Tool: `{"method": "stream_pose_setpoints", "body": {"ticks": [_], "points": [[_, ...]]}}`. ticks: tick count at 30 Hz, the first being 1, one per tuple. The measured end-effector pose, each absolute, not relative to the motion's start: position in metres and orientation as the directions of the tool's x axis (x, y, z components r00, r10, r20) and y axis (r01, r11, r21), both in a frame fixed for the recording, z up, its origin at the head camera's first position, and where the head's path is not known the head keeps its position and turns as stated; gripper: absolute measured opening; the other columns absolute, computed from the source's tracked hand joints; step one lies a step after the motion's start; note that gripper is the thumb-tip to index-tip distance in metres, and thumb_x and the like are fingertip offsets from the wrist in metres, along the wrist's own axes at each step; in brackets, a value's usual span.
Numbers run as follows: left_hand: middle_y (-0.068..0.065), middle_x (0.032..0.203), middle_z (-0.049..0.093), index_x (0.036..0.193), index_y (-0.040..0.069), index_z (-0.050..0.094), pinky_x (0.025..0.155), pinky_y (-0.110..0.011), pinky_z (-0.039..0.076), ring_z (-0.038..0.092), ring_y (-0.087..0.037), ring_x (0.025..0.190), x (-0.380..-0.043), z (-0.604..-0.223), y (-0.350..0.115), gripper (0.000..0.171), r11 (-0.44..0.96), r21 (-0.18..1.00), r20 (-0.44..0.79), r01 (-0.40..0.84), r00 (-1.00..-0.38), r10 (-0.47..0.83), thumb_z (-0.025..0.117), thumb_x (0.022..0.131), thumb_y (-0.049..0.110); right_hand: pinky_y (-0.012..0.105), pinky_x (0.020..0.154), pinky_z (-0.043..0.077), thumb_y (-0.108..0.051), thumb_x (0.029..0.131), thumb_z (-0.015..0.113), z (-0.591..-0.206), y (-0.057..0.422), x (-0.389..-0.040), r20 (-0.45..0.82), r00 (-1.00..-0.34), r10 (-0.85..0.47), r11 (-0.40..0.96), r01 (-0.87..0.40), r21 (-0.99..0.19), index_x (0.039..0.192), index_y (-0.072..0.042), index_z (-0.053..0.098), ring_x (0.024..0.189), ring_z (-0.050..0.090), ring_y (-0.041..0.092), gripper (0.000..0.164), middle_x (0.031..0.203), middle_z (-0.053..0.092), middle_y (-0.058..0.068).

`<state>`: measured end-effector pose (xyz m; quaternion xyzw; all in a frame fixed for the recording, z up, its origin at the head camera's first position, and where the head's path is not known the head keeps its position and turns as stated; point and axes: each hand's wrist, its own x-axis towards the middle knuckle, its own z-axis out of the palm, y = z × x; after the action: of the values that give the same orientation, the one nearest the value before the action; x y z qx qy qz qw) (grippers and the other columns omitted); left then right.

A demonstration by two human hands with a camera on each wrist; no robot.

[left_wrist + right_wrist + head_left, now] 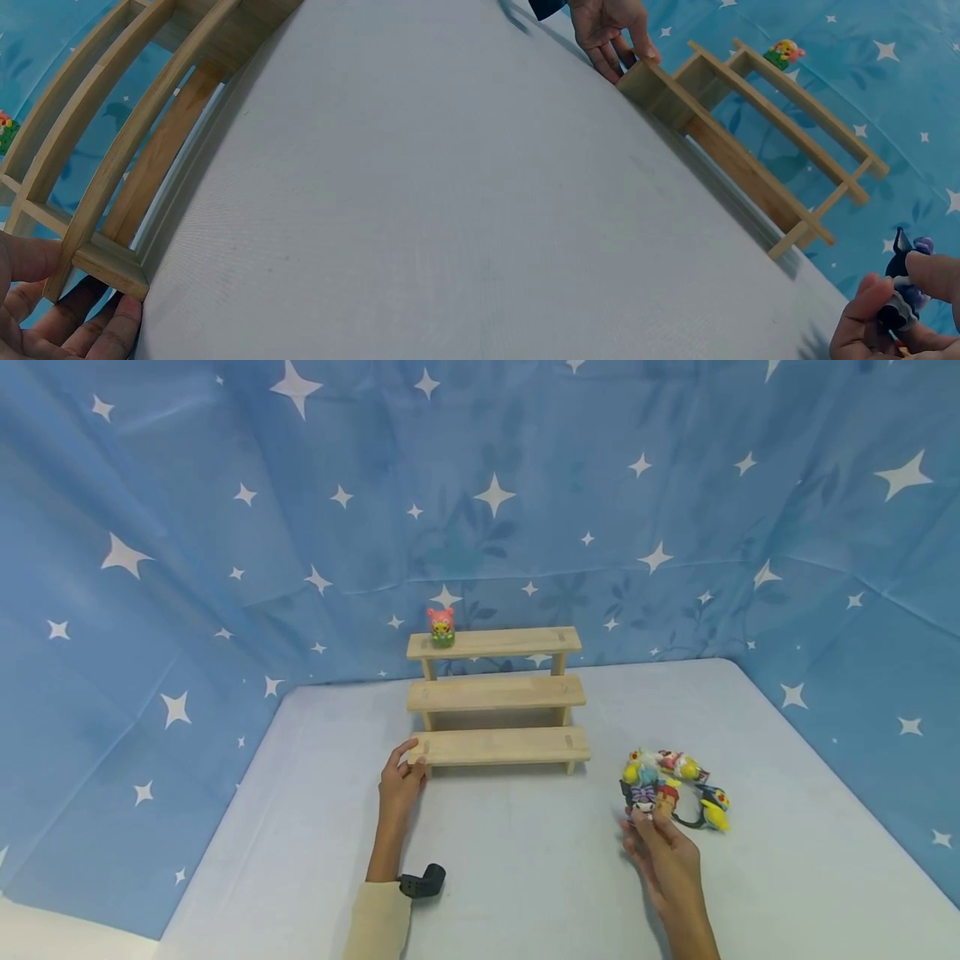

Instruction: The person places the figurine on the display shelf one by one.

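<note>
A three-tier wooden display stand [497,693] stands on the table. My left hand [400,783] grips the left end of its lowest step, thumb on top and fingers below in the left wrist view. On the top step, at the left, a pink and green figurine [442,628] stands upright. My right hand [670,862] pinches a black and purple figurine [642,797] between thumb and fingers, right of the stand. In the right wrist view this figurine [901,264] shows a pointed black ear and a pale frill; fingers hide part of it.
Several colourful figurines [684,766] lie in a loose cluster just beyond my right hand, among them a yellow one [715,816] at the right. A blue curtain with white stars [525,510] hangs behind the white-covered table [517,852].
</note>
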<state>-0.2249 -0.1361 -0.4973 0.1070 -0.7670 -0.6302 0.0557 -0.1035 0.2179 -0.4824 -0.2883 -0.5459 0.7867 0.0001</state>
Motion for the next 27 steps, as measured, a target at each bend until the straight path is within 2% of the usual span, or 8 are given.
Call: {"method": "stream_pose_setpoints", "body": {"ticks": [2, 4, 7, 13, 16, 19, 23, 27], "points": [[-0.013, 0.079, 0.065, 0.136, 0.018, 0.054, 0.063, -0.022, 0.044, 0.056, -0.016, 0.07, -0.224, -0.498, -0.137, 0.038, 0.179, 0.979, -0.053, -0.096, -0.971, -0.233, 0.058, 0.098, 0.015, 0.021, 0.082, 0.054, -0.04, 0.088, 0.072, -0.484, 0.217, -0.105, -0.444, -0.835, 0.325, -0.375, 0.317, -0.871, 0.14, -0.02, 0.04, 0.095, 0.066, -0.001, 0.064, 0.092, 0.068, -0.025], [-0.013, 0.079, 0.065, 0.136, 0.018, 0.054, 0.064, -0.022, 0.045, 0.056, -0.015, 0.07, -0.224, -0.499, -0.137, 0.038, 0.175, 0.98, -0.055, -0.098, -0.971, -0.232, 0.058, 0.098, 0.015, 0.021, 0.083, 0.054, -0.037, 0.09, 0.07, -0.485, 0.216, -0.106, -0.432, -0.845, 0.315, -0.344, 0.322, -0.882, 0.15, -0.016, 0.03, 0.094, 0.066, -0.002, 0.076, 0.091, 0.067, -0.025], [-0.013, 0.081, 0.066, 0.137, 0.019, 0.054, 0.066, -0.023, 0.047, 0.057, -0.015, 0.071, -0.225, -0.499, -0.138, 0.039, 0.165, 0.981, -0.059, -0.098, -0.972, -0.229, 0.058, 0.098, 0.015, 0.022, 0.086, 0.054, -0.035, 0.091, 0.069, -0.483, 0.214, -0.109, -0.41, -0.865, 0.289, -0.312, 0.32, -0.895, 0.155, -0.008, 0.019, 0.094, 0.067, -0.002, 0.085, 0.091, 0.067, -0.025], [-0.014, 0.084, 0.067, 0.138, 0.018, 0.053, 0.068, -0.023, 0.048, 0.058, -0.015, 0.073, -0.227, -0.496, -0.138, 0.04, 0.15, 0.984, -0.063, -0.097, -0.974, -0.219, 0.058, 0.098, 0.014, 0.024, 0.085, 0.055, -0.026, 0.093, 0.068, -0.476, 0.207, -0.115, -0.363, -0.888, 0.284, -0.301, 0.277, -0.913, 0.148, -0.006, 0.026, 0.094, 0.069, 0.003, 0.072, 0.093, 0.069, -0.02], [-0.013, 0.082, 0.066, 0.137, 0.019, 0.053, 0.066, -0.023, 0.047, 0.057, -0.015, 0.071, -0.227, -0.496, -0.137, 0.04, 0.153, 0.983, -0.066, -0.102, -0.972, -0.224, 0.058, 0.098, 0.014, 0.023, 0.085, 0.055, -0.025, 0.093, 0.068, -0.473, 0.205, -0.117, -0.343, -0.902, 0.264, -0.291, 0.265, -0.919, 0.15, -0.004, 0.023, 0.094, 0.069, 0.004, 0.076, 0.096, 0.07, -0.016], [-0.013, 0.08, 0.065, 0.137, 0.019, 0.054, 0.065, -0.022, 0.046, 0.057, -0.015, 0.071, -0.226, -0.497, -0.137, 0.04, 0.154, 0.982, -0.07, -0.108, -0.971, -0.23, 0.058, 0.098, 0.013, 0.024, 0.086, 0.055, -0.024, 0.093, 0.069, -0.471, 0.203, -0.12, -0.33, -0.91, 0.252, -0.265, 0.263, -0.928, 0.148, 0.0, 0.028, 0.094, 0.069, 0.004, 0.072, 0.101, 0.07, -0.012], [-0.013, 0.075, 0.063, 0.135, 0.019, 0.055, 0.064, -0.022, 0.045, 0.055, -0.016, 0.069, -0.225, -0.498, -0.137, 0.039, 0.165, 0.981, -0.06, -0.1, -0.971, -0.233, 0.059, 0.097, 0.014, 0.024, 0.089, 0.054, -0.023, 0.093, 0.069, -0.468, 0.2, -0.126, -0.321, -0.913, 0.253, -0.231, 0.265, -0.936, 0.141, 0.002, 0.037, 0.093, 0.069, 0.003, 0.063, 0.107, 0.065, -0.007], [-0.01, 0.069, 0.06, 0.135, 0.018, 0.056, 0.063, -0.023, 0.044, 0.054, -0.016, 0.066, -0.225, -0.498, -0.137, 0.039, 0.181, 0.98, -0.037, -0.082, -0.97, -0.239, 0.06, 0.096, 0.014, 0.025, 0.092, 0.053, -0.024, 0.093, 0.068, -0.465, 0.196, -0.132, -0.307, -0.92, 0.244, -0.204, 0.261, -0.943, 0.143, 0.002, 0.037, 0.094, 0.069, 0.003, 0.064, 0.112, 0.058, -0.005]]}}
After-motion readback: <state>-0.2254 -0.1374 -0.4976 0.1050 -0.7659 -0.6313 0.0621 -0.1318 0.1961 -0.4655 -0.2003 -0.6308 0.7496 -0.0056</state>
